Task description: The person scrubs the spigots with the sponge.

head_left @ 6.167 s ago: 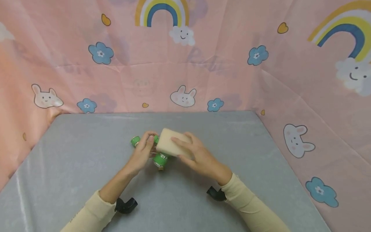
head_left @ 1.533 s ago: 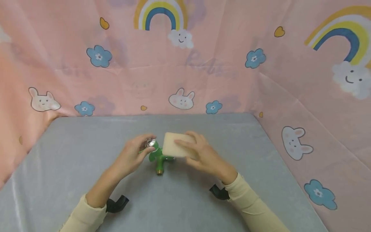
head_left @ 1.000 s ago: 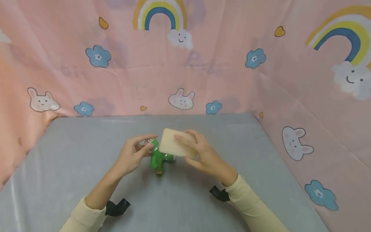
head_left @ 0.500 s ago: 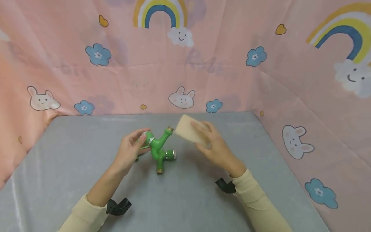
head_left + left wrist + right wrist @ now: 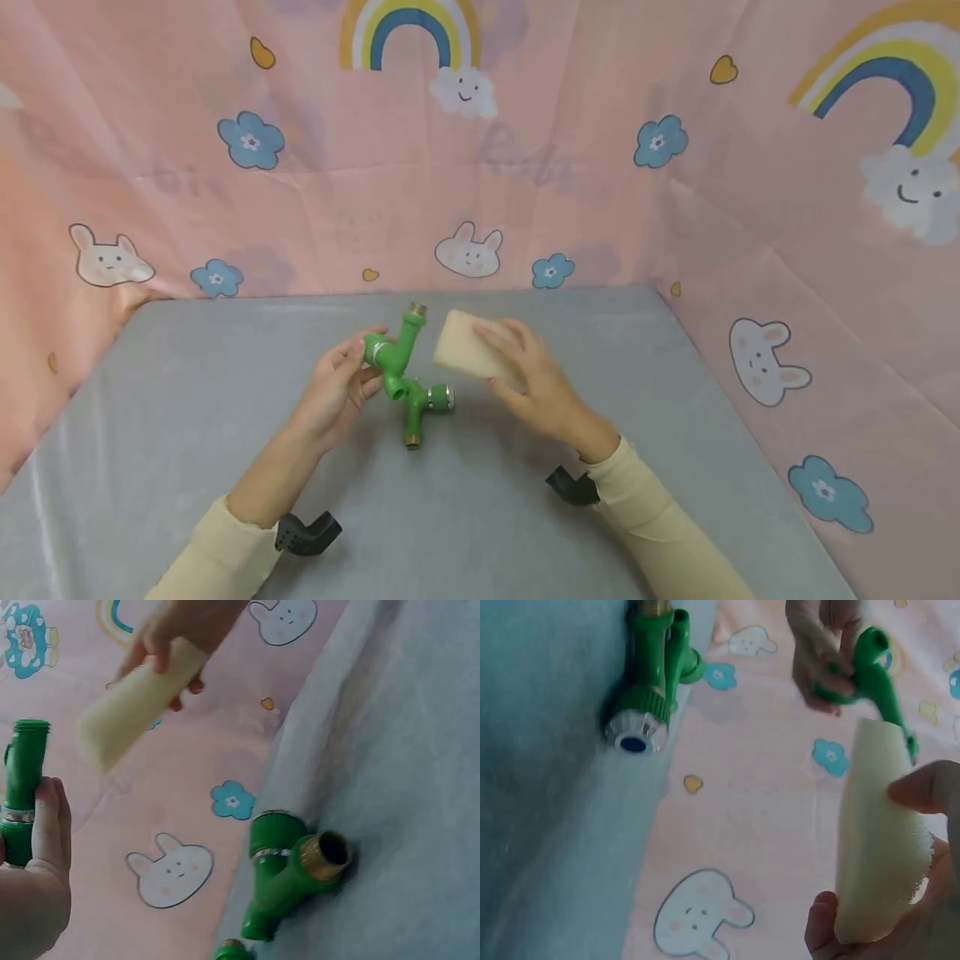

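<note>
My left hand [image 5: 333, 387] holds a green tap [image 5: 402, 346] by its knob, raised over the table. Its brass threaded end points up and away, and its spout points down. Across from it, my right hand [image 5: 551, 387] grips a cream sponge [image 5: 472, 344], thumb on one side and fingers on the other. A small gap separates sponge and tap in the head view. Below lies a second green tap [image 5: 414, 417] on the table, its brass end toward me and its silver-capped knob to the right. The right wrist view shows this lying tap [image 5: 649, 675] and the sponge [image 5: 877, 832] close up.
The grey cloth-covered table [image 5: 480, 517] runs back to a pink printed curtain [image 5: 315, 200], which also hangs along both sides. A black curved mount [image 5: 307, 533] sticks out at the left wrist, another black mount [image 5: 573, 486] at the right. A small green piece [image 5: 232, 950] shows near the lying tap.
The sponge was against the held tap and covered part of it; it moved off to the right, then partway back. The left hand turned the tap so its brass end points upward.
</note>
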Motion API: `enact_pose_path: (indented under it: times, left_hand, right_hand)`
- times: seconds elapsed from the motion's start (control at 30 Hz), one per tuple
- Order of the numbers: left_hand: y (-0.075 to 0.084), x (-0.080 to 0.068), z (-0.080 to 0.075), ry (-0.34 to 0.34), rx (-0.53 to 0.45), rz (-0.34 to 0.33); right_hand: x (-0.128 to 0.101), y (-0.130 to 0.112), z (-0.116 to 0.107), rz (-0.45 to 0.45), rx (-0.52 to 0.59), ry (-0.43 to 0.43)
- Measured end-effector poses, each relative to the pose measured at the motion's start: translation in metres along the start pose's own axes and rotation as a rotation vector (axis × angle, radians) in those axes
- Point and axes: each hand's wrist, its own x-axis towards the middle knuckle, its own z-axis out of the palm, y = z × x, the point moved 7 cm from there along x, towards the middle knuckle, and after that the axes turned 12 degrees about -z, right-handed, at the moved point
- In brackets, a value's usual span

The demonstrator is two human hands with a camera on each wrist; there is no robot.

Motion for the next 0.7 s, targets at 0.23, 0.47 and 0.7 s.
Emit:
enact_pose_path:
  times: [0.23,0.47,0.7]
  left_hand:
    - [0.009,-0.004,0.003,-0.015,0.203,0.075]
    - [0.01,-0.007,0.015,-0.039,0.346,0.143]
    - [0.012,-0.009,0.009,0.024,0.344,0.155]
  right_hand:
    - [0.001,0.0,-0.008,-0.008,0.143,0.043]
    - [0.002,-0.004,0.002,-0.049,0.176,-0.045]
    - [-0.001,0.004,0.001,0.01,0.181,-0.08]
